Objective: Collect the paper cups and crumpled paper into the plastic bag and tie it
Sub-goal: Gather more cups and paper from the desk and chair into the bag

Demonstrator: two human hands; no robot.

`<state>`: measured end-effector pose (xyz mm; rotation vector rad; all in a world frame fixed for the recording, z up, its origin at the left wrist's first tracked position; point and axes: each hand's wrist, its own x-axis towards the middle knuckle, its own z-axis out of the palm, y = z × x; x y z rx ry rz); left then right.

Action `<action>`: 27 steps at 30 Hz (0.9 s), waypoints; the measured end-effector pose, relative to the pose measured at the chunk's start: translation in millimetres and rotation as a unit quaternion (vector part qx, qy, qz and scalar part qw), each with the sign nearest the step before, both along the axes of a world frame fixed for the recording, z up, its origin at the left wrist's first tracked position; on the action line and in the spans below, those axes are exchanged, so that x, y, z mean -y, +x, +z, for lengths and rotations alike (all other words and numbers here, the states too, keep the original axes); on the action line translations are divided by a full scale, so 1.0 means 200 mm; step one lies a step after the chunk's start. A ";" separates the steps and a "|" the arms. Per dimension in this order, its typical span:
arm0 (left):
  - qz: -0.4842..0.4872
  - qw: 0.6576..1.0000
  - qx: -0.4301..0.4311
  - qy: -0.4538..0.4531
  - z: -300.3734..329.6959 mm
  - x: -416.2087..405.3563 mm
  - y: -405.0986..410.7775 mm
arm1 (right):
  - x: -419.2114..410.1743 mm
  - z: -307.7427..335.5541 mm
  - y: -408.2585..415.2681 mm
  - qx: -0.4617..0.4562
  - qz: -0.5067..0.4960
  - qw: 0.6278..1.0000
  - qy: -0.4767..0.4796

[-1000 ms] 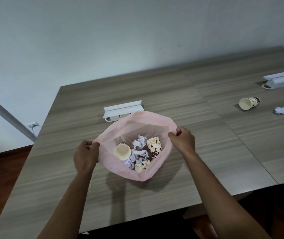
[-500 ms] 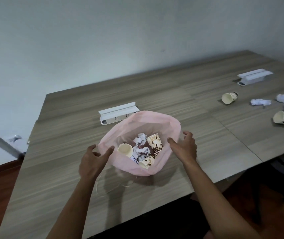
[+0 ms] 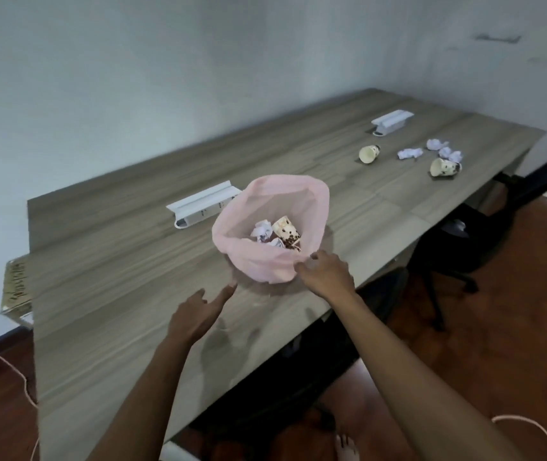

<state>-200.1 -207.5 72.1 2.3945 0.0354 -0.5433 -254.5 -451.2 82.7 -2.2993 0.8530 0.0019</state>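
Observation:
A pink plastic bag (image 3: pixel 267 267) stands open on the wooden table (image 3: pixel 106 271), with a spotted paper cup (image 3: pixel 286 229) and crumpled paper (image 3: pixel 261 229) inside. My right hand (image 3: pixel 327 273) rests at the bag's near rim, fingers loosely spread, and it holds nothing. My left hand (image 3: pixel 199 313) hovers over the table just left of the bag, fingers apart and empty. Far right on the table lie two more paper cups (image 3: pixel 369 153) (image 3: pixel 445 167) on their sides and several crumpled paper balls (image 3: pixel 409 153).
A white power strip box (image 3: pixel 203 207) lies behind the bag, a second one (image 3: pixel 391 122) at the far right. A dark office chair (image 3: pixel 465 241) stands by the table's right edge. A cord (image 3: pixel 16 374) trails over the floor at the left.
Both hands have let go of the bag's rim and drawn back toward me. My view has swung right and back, so the loose cups and papers at the far right show.

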 end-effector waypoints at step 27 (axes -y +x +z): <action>-0.256 0.960 -0.098 0.049 -0.01 0.14 -1.21 | -0.06 -0.09 -1.07 -0.112 0.150 0.937 -0.295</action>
